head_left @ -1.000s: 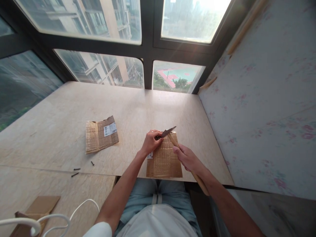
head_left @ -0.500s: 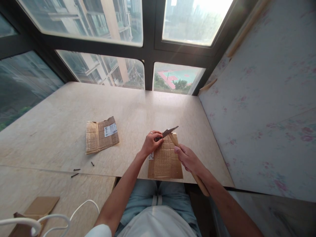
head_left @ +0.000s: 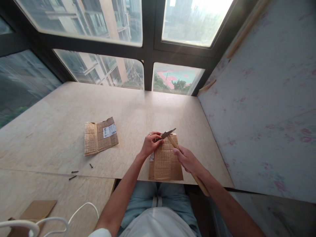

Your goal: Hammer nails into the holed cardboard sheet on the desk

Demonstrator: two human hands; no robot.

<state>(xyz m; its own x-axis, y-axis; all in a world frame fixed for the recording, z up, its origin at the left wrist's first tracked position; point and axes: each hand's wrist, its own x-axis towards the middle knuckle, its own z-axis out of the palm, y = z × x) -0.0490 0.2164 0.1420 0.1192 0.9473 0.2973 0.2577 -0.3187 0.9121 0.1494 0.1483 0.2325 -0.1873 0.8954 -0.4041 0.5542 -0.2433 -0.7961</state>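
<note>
1. Pale wood-grain table [head_left: 138, 108] fills most of what I see, running from the near edge at the lap out to the dark-framed windows [head_left: 148, 49] on the far side; a flowered wall panel [head_left: 266, 108] closes off the right
2. On the near right part of the table, just in front of the body, lies the perforated cardboard piece [head_left: 165, 163], flat, its near edge about level with the table's edge
3. A second cardboard piece [head_left: 100, 137] with a white label lies flat well to the left of the first, apart from both hands
4. My left hand [head_left: 151, 144] rests on the far left corner of the near cardboard, fingers curled together around something small at the hammer's head; what they pinch is too small for me to tell
5. My right hand [head_left: 188, 160] is wrapped tight around the wooden handle of the hammer [head_left: 172, 141], which slants from near right up to far left; its dark metal head sits over the far edge of the cardboard, right beside the left fingertips
6. A white cable [head_left: 74, 214] loops at the near left corner, with a brown cardboard flap [head_left: 39, 209] beside it
7. Three small dark nails [head_left: 74, 171] lie loose on the table, near left of the labelled cardboard
</note>
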